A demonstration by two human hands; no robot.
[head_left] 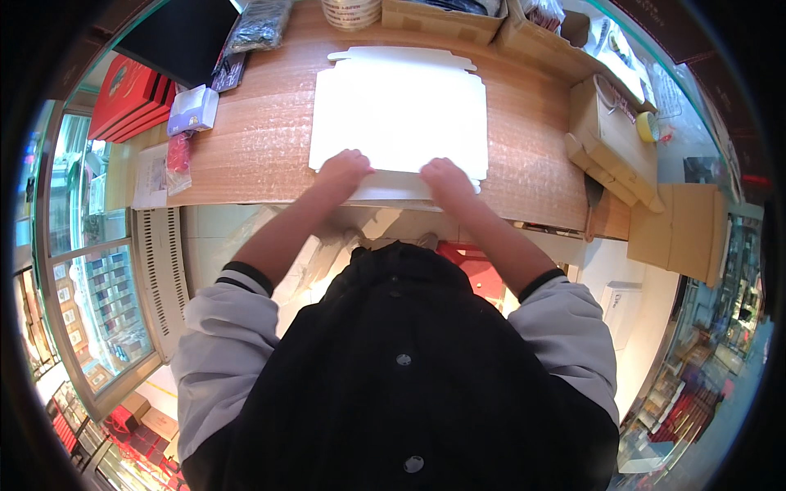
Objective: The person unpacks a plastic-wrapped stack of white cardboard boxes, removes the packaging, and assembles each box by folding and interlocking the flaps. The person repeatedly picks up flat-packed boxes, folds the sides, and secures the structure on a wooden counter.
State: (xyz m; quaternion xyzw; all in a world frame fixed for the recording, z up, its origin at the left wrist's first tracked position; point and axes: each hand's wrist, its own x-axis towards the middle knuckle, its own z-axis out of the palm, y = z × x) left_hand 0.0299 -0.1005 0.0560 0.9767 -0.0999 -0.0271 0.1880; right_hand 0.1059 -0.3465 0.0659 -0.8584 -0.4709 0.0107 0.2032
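**Even Pressure Needed**

On the wood-grain tabletop [262,131], a white die-cut cardboard blank [401,114] lies by the front edge, left hand [342,175] and right hand [448,185] at its near flap [393,186], fingers [360,160] curled; whether pinching, I cannot tell from here. Uneven pressure might bend it askew.

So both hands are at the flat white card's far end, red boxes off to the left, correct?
Not the far end: the head view shows left hand and right hand at the near end of the flat white card. Red boxes off to the left holds.
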